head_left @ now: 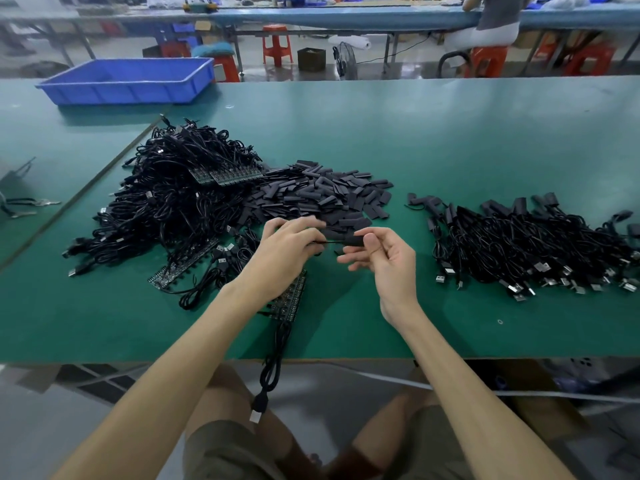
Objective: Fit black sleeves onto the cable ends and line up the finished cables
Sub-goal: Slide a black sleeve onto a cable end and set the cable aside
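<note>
Just in front of the heap of loose flat black sleeves (pixel 322 195), the left hand (pixel 289 247) curls its fingers round a thin black cable (pixel 325 242). The right hand (pixel 384 263) pinches one short black sleeve (pixel 353 241) between thumb and forefinger, its other fingers loosely spread. The sleeve looks partway on; next it likely needs pushing home, then laying among the finished black cables (pixel 536 244) right of the heap.

Bare mat (pixel 410 220) runs between the sleeve heap (pixel 322 195) and finished cables (pixel 536 247).
</note>
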### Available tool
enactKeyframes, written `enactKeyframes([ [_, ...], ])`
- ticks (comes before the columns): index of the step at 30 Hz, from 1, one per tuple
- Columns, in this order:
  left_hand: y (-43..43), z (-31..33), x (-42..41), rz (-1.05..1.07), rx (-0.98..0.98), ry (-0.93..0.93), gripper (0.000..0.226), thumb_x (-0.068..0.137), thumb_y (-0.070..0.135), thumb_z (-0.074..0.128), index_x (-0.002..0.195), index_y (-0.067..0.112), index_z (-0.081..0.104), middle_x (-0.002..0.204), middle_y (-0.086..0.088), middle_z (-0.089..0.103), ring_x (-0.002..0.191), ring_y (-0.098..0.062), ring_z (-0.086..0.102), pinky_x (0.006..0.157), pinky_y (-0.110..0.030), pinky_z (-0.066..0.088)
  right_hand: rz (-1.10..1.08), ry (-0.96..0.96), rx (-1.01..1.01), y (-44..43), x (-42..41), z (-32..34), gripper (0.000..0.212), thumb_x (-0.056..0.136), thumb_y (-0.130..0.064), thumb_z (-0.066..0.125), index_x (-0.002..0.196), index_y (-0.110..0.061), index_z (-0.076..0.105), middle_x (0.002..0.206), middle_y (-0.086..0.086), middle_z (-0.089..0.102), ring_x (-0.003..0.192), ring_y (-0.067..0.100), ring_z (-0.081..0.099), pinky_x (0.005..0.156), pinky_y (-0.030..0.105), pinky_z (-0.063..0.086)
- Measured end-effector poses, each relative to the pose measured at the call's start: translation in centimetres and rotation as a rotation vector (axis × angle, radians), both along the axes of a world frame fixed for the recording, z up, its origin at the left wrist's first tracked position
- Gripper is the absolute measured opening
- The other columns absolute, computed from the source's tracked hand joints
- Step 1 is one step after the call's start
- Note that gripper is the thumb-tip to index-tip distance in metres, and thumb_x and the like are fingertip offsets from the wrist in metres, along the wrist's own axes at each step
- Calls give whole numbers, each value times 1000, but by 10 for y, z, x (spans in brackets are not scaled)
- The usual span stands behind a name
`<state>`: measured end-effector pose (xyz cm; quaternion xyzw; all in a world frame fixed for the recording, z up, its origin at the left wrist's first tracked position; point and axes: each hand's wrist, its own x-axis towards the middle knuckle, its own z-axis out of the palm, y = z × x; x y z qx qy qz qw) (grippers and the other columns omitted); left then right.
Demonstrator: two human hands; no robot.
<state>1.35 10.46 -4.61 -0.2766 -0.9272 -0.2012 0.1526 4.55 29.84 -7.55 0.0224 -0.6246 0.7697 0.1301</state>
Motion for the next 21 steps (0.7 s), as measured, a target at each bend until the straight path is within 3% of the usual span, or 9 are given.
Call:
enactKeyframes([
  [3, 8, 15, -4, 32, 8, 37, 21, 106, 28, 51, 110, 17, 68, 112, 7, 69, 102, -17, 63, 102, -36, 40, -1, -15, -48, 1, -1, 0, 30, 103, -32, 59, 117, -7, 64, 85, 17, 77, 76, 34, 77, 61, 30, 60],
  [6, 19, 40, -10, 132, 270, -18, 21, 104, 28, 55, 101, 14, 70, 92, 3, 70, 79, -17, 62, 74, -34, 51, 48, -63, -58, 1, -2, 2, 48, 95, -50, 63, 125, -12, 59, 90, 17, 78, 76, 34, 77, 59, 30, 59],
  [9, 35, 64, -21, 145, 502, -204, 21, 101, 31, 60, 93, 16, 73, 80, 5, 71, 68, -11, 61, 63, -28, 48, 73, -108, 79, -3, -4, -1, 32, 100, -34, 63, 122, -10, 60, 87, 13, 78, 73, 31, 76, 58, 31, 57],
  [12, 59, 81, -27, 30, 563, -366, 23, 99, 30, 64, 95, 11, 77, 71, -6, 63, 61, -24, 49, 60, -31, 40, 115, -139, 399, -11, -7, -6, 17, 103, -10, 61, 118, -4, 63, 80, 7, 77, 67, 21, 73, 62, 29, 54],
  [15, 93, 84, -31, -9, 543, -499, 25, 98, 27, 67, 96, 4, 76, 64, -2, 57, 57, -14, 46, 56, -23, 37, 164, -143, 541, -15, -3, -2, 14, 99, -16, 66, 112, -10, 66, 82, 2, 77, 73, 13, 73, 76, 27, 57],
  [17, 117, 79, -34, -13, 533, -581, 24, 98, 24, 68, 99, 1, 75, 67, -1, 65, 51, -9, 58, 52, -19, 49, 183, -121, 588, -12, -1, 1, 11, 99, -17, 67, 108, -11, 66, 80, -4, 76, 73, 7, 72, 76, 21, 56],
  [18, 129, 74, -35, -10, 540, -638, 24, 98, 23, 68, 103, 0, 74, 76, -5, 70, 57, -13, 67, 55, -24, 57, 188, -118, 609, -11, 1, 3, 3, 98, -14, 66, 100, -13, 66, 73, -10, 73, 68, 2, 69, 69, 15, 53],
  [20, 147, 61, -38, 17, 545, -758, 25, 98, 21, 68, 110, 0, 71, 97, -15, 73, 77, -29, 76, 67, -38, 64, 164, -117, 672, -9, 1, 3, 29, 95, -4, 63, 73, -21, 56, 52, -18, 57, 51, -1, 54, 53, 11, 38],
  [21, 153, 55, -38, 35, 544, -810, 25, 98, 20, 68, 112, -1, 70, 103, -17, 73, 81, -32, 76, 71, -40, 64, 140, -129, 716, -9, 0, 2, 41, 94, 1, 60, 65, -25, 45, 50, -17, 49, 50, 1, 45, 53, 14, 33],
])
